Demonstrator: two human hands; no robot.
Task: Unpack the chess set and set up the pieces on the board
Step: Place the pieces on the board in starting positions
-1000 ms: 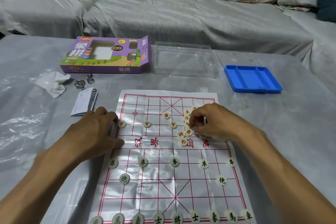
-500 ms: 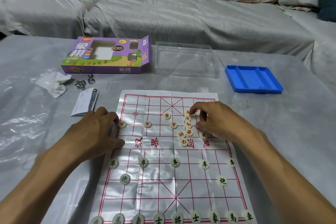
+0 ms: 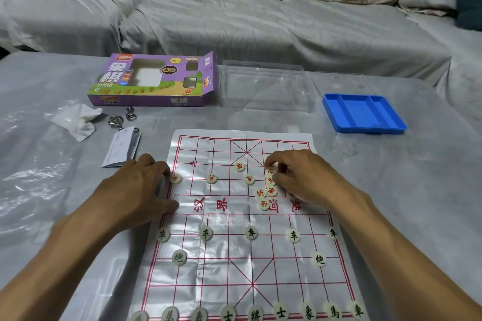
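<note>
While the paper board [image 3: 240, 219] lies flat on the plastic-covered tabletop [image 3: 52, 190], the left hand [image 3: 135, 190] rests palm down on its left edge, fingers spread and holding nothing, fingertips just beside a red-marked piece [image 3: 175, 178]. The right hand [image 3: 300, 177] sits over the far right part of the board, its fingers [image 3: 271, 161] curled narrow around a pale piece; whether that piece is lifted cannot be told. Just left of this hand lies a loose cluster of red pieces [image 3: 266, 191], some touching one another. Two further red pieces [image 3: 211, 178] stand on the same row as the first, and another [image 3: 239, 166] lies slightly farther off. On the near half, black-marked pieces [image 3: 251, 232] stand in order: five in one row, two nearer, and a full row along the near edge. Beyond the board, on the far left, lies the opened purple box [image 3: 154, 83]; right of it sits a clear plastic cover [image 3: 263, 86], then a blue tray [image 3: 362, 113]. Left of the board lie a folded leaflet [image 3: 121, 148], metal rings [image 3: 118, 120] and crumpled white paper [image 3: 78, 120].
</note>
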